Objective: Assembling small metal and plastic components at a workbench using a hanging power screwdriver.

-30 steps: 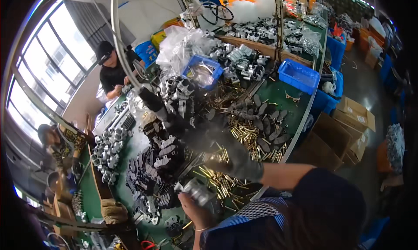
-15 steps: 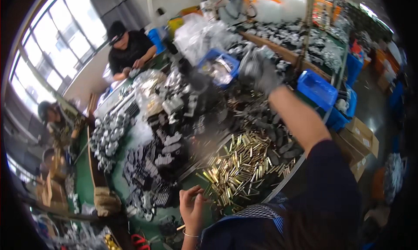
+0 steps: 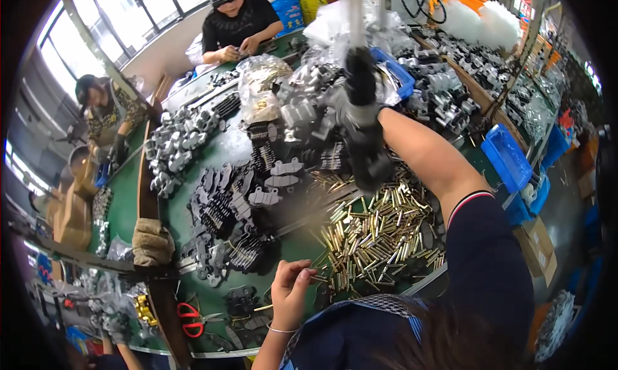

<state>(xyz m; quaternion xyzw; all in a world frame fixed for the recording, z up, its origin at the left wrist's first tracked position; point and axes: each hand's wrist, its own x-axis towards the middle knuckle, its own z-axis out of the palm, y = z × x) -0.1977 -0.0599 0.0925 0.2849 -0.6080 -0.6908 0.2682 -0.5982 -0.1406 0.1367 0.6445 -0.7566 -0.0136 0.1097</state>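
Observation:
My left hand [image 3: 291,286] is bare and hovers at the near edge of a heap of gold-coloured metal pins [image 3: 380,238]. Its thumb and fingers close in a pinch; what sits between them, if anything, is too small to make out. My right arm [image 3: 421,151] reaches far across the table. The gloved right hand [image 3: 336,109] is blurred and partly hidden behind a black hanging tool [image 3: 360,80], so its fingers do not show clearly. Silver metal castings [image 3: 299,115] lie around it. Left of the pins are stacks of dark brake pads [image 3: 238,206].
Silver castings [image 3: 177,144] line the left side, beside a raised wooden edge [image 3: 147,183]. Red-handled scissors [image 3: 190,320] lie nearer. Blue bins [image 3: 505,156] stand at right. A person in black [image 3: 238,25] works across the table; another person [image 3: 106,106] is further left.
The view has turned, so the table appears shifted. My right hand has moved left from beside the blue basket to behind the hanging tool. My left hand stays pinched near the pins.

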